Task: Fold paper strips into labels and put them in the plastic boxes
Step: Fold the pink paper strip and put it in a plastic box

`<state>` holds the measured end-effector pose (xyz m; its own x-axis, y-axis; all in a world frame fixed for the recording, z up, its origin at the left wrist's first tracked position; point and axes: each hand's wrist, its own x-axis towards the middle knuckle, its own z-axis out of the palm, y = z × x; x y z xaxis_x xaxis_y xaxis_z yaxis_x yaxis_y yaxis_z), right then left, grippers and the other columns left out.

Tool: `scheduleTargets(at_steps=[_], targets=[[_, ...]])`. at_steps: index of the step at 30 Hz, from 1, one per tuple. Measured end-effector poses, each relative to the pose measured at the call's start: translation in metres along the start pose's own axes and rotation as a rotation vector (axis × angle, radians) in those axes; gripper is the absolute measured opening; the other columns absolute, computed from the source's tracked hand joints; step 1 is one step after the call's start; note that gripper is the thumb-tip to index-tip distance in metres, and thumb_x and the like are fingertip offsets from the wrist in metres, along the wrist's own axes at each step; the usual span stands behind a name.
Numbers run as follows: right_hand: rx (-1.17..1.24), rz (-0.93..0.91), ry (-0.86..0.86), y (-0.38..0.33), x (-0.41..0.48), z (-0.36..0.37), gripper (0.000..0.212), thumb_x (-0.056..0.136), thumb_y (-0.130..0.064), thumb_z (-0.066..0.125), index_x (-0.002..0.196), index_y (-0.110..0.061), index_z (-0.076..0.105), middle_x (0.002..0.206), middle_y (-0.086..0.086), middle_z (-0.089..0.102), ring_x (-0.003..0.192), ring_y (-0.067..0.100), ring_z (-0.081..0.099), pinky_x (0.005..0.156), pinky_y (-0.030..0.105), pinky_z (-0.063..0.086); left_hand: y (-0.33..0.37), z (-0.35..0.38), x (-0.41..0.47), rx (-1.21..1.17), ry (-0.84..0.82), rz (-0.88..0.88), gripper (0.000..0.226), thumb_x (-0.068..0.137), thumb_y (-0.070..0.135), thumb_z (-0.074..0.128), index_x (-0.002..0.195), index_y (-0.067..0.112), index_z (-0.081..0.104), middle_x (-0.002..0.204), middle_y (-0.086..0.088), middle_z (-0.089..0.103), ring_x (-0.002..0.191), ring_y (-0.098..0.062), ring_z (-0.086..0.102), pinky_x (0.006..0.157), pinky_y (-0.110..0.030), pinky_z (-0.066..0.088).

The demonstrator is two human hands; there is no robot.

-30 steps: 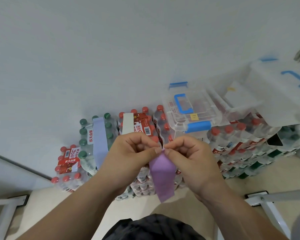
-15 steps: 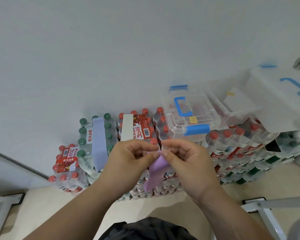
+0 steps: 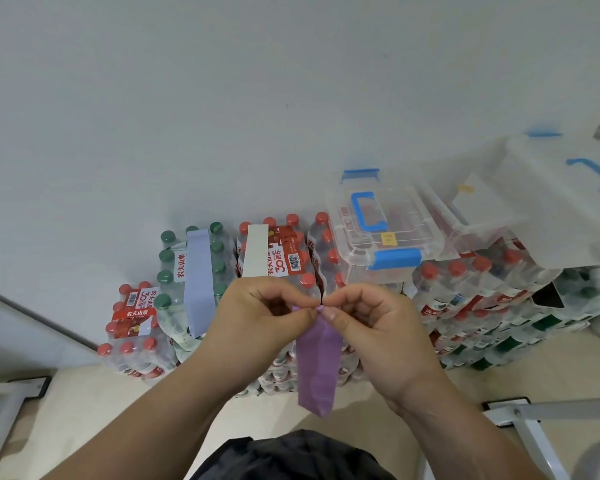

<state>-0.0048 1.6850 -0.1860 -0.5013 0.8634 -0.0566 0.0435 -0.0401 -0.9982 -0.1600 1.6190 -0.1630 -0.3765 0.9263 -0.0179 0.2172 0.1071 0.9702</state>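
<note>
A purple paper strip (image 3: 316,362) hangs doubled over between my hands. My left hand (image 3: 257,320) and my right hand (image 3: 371,327) both pinch its top edge, fingertips nearly touching. A light blue strip (image 3: 197,282) and a white strip (image 3: 255,252) lie on the packs of bottles behind. A clear plastic box (image 3: 378,230) with blue latches and handle sits shut on the bottle packs. To its right stands a second clear box (image 3: 478,216), open, with its lid (image 3: 561,188) tilted up.
Shrink-wrapped packs of water bottles (image 3: 482,299) with red and green caps are stacked along the white wall (image 3: 222,98). Metal frame legs stand on the floor at the lower left (image 3: 11,393) and lower right (image 3: 520,417).
The purple strip swung left and then back, and now hangs straight down. My hands have kept their pinch on its top edge.
</note>
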Motion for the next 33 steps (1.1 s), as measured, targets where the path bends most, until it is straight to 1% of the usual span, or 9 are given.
scheduleTargets(at_steps=[2, 4, 8, 13, 18, 21, 24, 29, 33], targets=[[-0.016, -0.012, -0.004, -0.001, 0.000, -0.002, 0.023, 0.086, -0.002, 0.074, 0.082, -0.024, 0.076, 0.082, 0.001, 0.077, 0.080, 0.015, 0.073, 0.072, 0.023, 0.057, 0.002, 0.000, 0.000, -0.016, -0.017, -0.018, 0.019, 0.079, -0.001, 0.077, 0.077, 0.018, 0.080, 0.076, -0.008, 0.075, 0.078, -0.038, 0.068, 0.072, -0.050, 0.060], [-0.028, -0.023, 0.002, -0.002, 0.000, -0.004, 0.025, 0.086, 0.000, 0.074, 0.082, -0.025, 0.076, 0.081, 0.000, 0.077, 0.078, 0.013, 0.072, 0.071, 0.022, 0.057, 0.003, 0.001, -0.001, -0.049, -0.019, -0.039, 0.019, 0.078, -0.001, 0.078, 0.077, 0.018, 0.081, 0.077, -0.009, 0.075, 0.082, -0.040, 0.067, 0.076, -0.052, 0.059], [-0.012, -0.044, 0.015, -0.004, 0.000, -0.005, 0.027, 0.085, 0.001, 0.074, 0.080, -0.026, 0.077, 0.080, 0.000, 0.077, 0.076, 0.010, 0.072, 0.070, 0.021, 0.056, 0.005, 0.004, -0.001, -0.104, -0.021, -0.085, 0.012, 0.078, 0.003, 0.078, 0.080, 0.015, 0.081, 0.079, -0.011, 0.076, 0.084, -0.037, 0.069, 0.077, -0.046, 0.062], [0.001, -0.064, 0.038, -0.007, 0.000, -0.006, 0.023, 0.085, -0.002, 0.075, 0.085, -0.024, 0.076, 0.086, 0.003, 0.078, 0.084, 0.019, 0.075, 0.079, 0.031, 0.060, 0.010, 0.005, 0.000, -0.082, 0.007, -0.028, 0.014, 0.078, 0.002, 0.078, 0.080, 0.016, 0.081, 0.078, -0.007, 0.077, 0.080, -0.029, 0.073, 0.075, -0.040, 0.063], [0.040, -0.060, 0.029, -0.014, -0.004, -0.008, 0.020, 0.086, -0.002, 0.074, 0.095, -0.020, 0.075, 0.087, 0.003, 0.079, 0.086, 0.019, 0.077, 0.079, 0.029, 0.061, 0.014, 0.003, 0.000, -0.115, 0.005, 0.021, 0.015, 0.076, -0.005, 0.077, 0.078, 0.010, 0.080, 0.077, -0.008, 0.077, 0.081, -0.032, 0.072, 0.075, -0.037, 0.061], [0.053, -0.065, 0.016, -0.016, -0.005, -0.006, 0.013, 0.084, -0.007, 0.076, 0.092, -0.017, 0.077, 0.087, 0.003, 0.080, 0.086, 0.019, 0.076, 0.079, 0.029, 0.061, 0.014, 0.000, -0.001, -0.079, 0.004, 0.074, 0.013, 0.077, -0.005, 0.076, 0.081, 0.007, 0.080, 0.077, -0.006, 0.077, 0.079, -0.027, 0.073, 0.073, -0.035, 0.061], [0.064, -0.081, 0.038, -0.016, -0.006, -0.003, 0.015, 0.083, -0.005, 0.077, 0.088, -0.019, 0.077, 0.084, 0.003, 0.079, 0.082, 0.016, 0.076, 0.075, 0.025, 0.060, 0.012, -0.002, -0.004, -0.048, 0.002, 0.123, 0.015, 0.077, -0.004, 0.076, 0.082, 0.009, 0.080, 0.077, -0.005, 0.076, 0.076, -0.024, 0.071, 0.068, -0.029, 0.058], [0.083, -0.086, 0.040, -0.015, -0.008, 0.001, 0.022, 0.084, 0.000, 0.076, 0.082, -0.022, 0.077, 0.082, 0.004, 0.078, 0.080, 0.016, 0.074, 0.072, 0.022, 0.057, 0.013, -0.004, -0.009, -0.081, 0.034, 0.085, 0.013, 0.073, 0.016, 0.079, 0.085, 0.020, 0.081, 0.080, -0.013, 0.075, 0.081, -0.040, 0.069, 0.072, -0.048, 0.061], [0.088, -0.112, -0.002, -0.026, -0.001, 0.003, 0.019, 0.086, -0.003, 0.074, 0.084, -0.022, 0.077, 0.086, 0.004, 0.078, 0.085, 0.019, 0.075, 0.076, 0.025, 0.060, 0.020, -0.006, -0.002, -0.099, 0.065, 0.107, 0.013, 0.077, 0.002, 0.078, 0.081, 0.014, 0.081, 0.077, -0.016, 0.075, 0.080, -0.043, 0.068, 0.073, -0.049, 0.059]])
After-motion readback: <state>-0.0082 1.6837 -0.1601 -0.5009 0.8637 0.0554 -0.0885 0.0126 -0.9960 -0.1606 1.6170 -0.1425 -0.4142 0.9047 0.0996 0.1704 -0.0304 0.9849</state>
